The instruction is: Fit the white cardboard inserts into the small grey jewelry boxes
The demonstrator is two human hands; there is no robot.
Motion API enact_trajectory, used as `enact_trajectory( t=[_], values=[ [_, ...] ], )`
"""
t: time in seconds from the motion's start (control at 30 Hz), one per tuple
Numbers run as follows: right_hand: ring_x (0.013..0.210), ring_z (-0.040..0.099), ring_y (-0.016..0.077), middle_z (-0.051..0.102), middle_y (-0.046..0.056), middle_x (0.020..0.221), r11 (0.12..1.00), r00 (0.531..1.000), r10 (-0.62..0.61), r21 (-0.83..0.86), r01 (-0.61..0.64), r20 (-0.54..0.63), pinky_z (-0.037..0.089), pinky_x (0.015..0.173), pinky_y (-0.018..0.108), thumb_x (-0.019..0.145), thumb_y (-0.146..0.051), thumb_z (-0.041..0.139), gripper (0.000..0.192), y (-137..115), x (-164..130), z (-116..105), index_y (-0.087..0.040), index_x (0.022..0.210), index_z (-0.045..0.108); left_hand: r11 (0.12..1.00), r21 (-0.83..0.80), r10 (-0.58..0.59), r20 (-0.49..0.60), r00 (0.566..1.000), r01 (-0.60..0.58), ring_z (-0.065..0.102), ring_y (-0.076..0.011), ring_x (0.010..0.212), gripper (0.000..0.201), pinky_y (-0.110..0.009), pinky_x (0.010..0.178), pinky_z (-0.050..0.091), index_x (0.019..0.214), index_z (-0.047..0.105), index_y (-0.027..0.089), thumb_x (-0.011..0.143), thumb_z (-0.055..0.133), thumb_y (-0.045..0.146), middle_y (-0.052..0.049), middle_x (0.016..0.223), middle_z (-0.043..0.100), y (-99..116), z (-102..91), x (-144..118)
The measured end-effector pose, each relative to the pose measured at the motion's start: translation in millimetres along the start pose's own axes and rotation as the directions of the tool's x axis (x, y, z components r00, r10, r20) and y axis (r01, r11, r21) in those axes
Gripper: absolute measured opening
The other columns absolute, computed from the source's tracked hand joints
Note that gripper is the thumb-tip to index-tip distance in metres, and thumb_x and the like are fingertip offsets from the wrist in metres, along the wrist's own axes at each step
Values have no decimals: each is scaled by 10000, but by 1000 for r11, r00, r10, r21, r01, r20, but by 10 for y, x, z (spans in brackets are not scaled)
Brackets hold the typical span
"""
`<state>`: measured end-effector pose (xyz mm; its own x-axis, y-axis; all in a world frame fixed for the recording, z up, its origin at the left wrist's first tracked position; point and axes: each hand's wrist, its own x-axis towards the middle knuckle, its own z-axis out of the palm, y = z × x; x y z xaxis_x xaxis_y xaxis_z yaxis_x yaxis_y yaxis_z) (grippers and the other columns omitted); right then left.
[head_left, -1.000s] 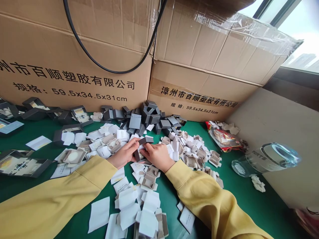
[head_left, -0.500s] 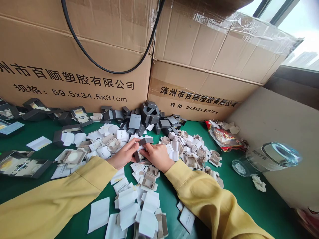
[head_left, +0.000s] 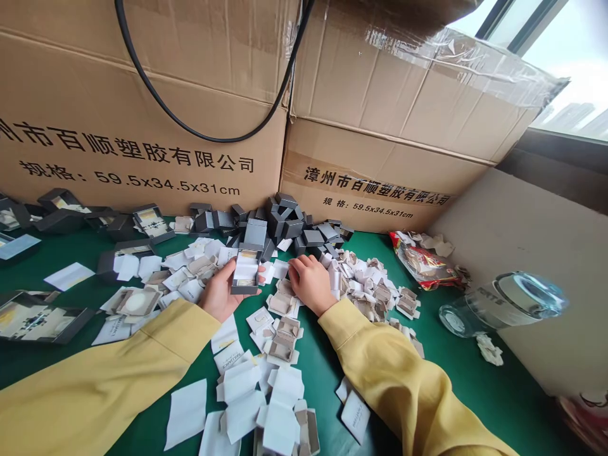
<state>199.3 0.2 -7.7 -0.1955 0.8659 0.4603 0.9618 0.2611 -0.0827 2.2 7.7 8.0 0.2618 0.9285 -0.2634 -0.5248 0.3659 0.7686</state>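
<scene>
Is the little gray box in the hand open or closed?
Open. The small gray box in the left hand has its lid up, and you can see its pale inside.

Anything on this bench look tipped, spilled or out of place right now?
Yes: the glass jar lies on its side at the right edge of the green table. Nothing seems spilled from it. The left hand holds a small open grey box; the right hand rests among loose inserts.
</scene>
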Motion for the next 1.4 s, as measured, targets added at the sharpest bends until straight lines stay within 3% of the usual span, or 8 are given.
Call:
enact_trajectory(
  t=[0.1, 0.3, 0.63, 0.8, 0.9, 1.0, 1.17, 1.4],
  values=[
    [785, 521, 169, 639, 46, 814, 999, 997, -30, -38, 33, 71, 332, 666, 279, 927, -318, 409, 287, -3, 1, 16, -201, 788, 631, 999, -50, -5, -27, 1000, 3, 648, -205, 641, 363, -303, 510, 524, 1034, 579, 90, 901, 323, 309, -133, 820, 687, 5, 14, 1],
    [713, 468, 152, 561, 40, 647, 999, 998, -31, 27, 33, -51, 314, 666, 276, 962, -319, 324, 449, -19, -19, -24, -174, 615, 570, 997, -70, -28, -23, 999, 27, 636, -196, 635, 357, -302, 523, 517, 1029, 594, 98, 891, 350, 319, -123, 829, 686, 1, 10, 7],
    [765, 514, 159, 618, 44, 773, 999, 999, -28, -38, 29, 41, 327, 670, 275, 933, -294, 394, 306, 54, -2, 47, -179, 757, 616, 990, -132, -50, -27, 998, 46, 620, -192, 632, 352, -297, 535, 498, 997, 600, 101, 889, 344, 316, -120, 810, 674, 39, 15, -25],
    [838, 580, 157, 640, 58, 913, 999, 999, -1, -47, 3, 48, 362, 624, 249, 956, -271, 326, 312, 70, 38, -25, -201, 1086, 601, 989, -127, -72, -4, 997, 71, 620, -194, 630, 337, -300, 544, 500, 992, 597, 95, 878, 367, 313, -126, 789, 673, 30, 18, -24],
    [773, 625, 168, 638, 68, 973, 992, 982, 16, -130, 8, 188, 369, 562, 257, 954, -278, 321, 377, 5, 155, -49, -250, 1314, 429, 988, -127, -83, 22, 996, 85, 624, -191, 627, 327, -303, 556, 504, 993, 591, 97, 879, 371, 309, -126, 795, 677, 13, 13, -15],
    [714, 644, 183, 633, 84, 972, 970, 946, 38, -239, 42, 322, 392, 570, 267, 922, -190, 353, 508, -64, 322, -50, -289, 1408, 245, 990, -114, -81, 36, 996, 85, 626, -195, 627, 337, -311, 560, 507, 1010, 590, 97, 885, 367, 315, -127, 792, 680, -3, 1, -1],
    [783, 650, 194, 613, 100, 1030, 958, 935, -9, -264, 109, 354, 408, 593, 262, 925, -173, 334, 404, -100, 453, -22, -278, 1312, 374, 991, -96, -93, 56, 994, 98, 632, -195, 640, 358, -316, 577, 512, 1034, 595, 97, 888, 374, 338, -131, 811, 688, -28, -21, 10],
    [759, 635, 174, 652, 71, 896, 972, 963, -7, -225, 70, 269, 359, 577, 235, 921, -234, 380, 204, -95, 398, -9, -228, 1023, 557, 993, -79, -84, 77, 993, 90, 645, -195, 647, 339, -315, 607, 520, 995, 607, 92, 881, 404, 339, -132, 809, 693, -51, -39, 28]
  ],
)
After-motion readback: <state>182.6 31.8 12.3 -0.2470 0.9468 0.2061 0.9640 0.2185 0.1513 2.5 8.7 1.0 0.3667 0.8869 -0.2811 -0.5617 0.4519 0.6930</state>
